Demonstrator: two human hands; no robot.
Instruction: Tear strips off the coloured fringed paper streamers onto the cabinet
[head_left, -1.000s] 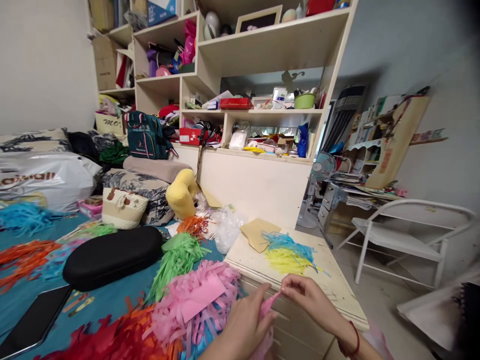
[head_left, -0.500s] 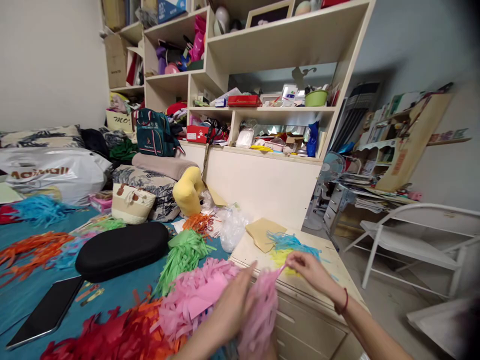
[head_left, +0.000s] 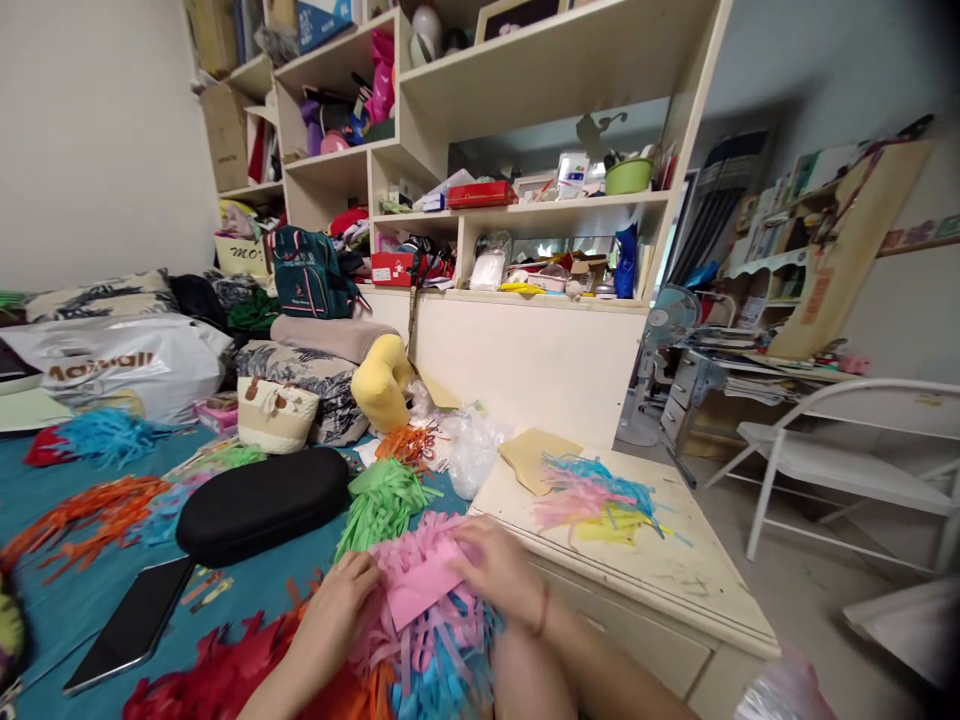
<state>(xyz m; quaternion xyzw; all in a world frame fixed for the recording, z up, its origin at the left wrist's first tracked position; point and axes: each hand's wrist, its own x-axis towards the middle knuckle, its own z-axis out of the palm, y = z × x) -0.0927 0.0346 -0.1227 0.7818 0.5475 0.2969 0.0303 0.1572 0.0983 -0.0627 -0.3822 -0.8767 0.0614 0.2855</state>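
Between my hands is a bunch of pink fringed tissue paper [head_left: 424, 588], with an uncut flat band in its middle. My left hand [head_left: 341, 600] has its fingers curled on the left edge of the paper. At the band's right end, my right hand [head_left: 504, 570] closes its fingers on the paper; it is slightly blurred. Blue fringed paper [head_left: 442, 690] shows below the pink. Red fringed paper [head_left: 225, 665] lies to the left, and a green fringed bunch [head_left: 386, 497] lies just beyond. On the cabinet top rest a pink tassel [head_left: 566, 505], blue strips [head_left: 611, 480] and yellow strips [head_left: 611, 524].
A black case [head_left: 262, 503] and a phone [head_left: 131, 625] lie on the teal bedding at left. Clear plastic [head_left: 474, 450] and a tan paper sheet [head_left: 536, 458] are ahead. The cabinet top [head_left: 690, 580] ends at right, near a white folding chair [head_left: 847, 470].
The pink tassel my right hand held is now released on the cabinet top, across the blue and yellow strips. Both hands have moved left onto the pink fringed paper.
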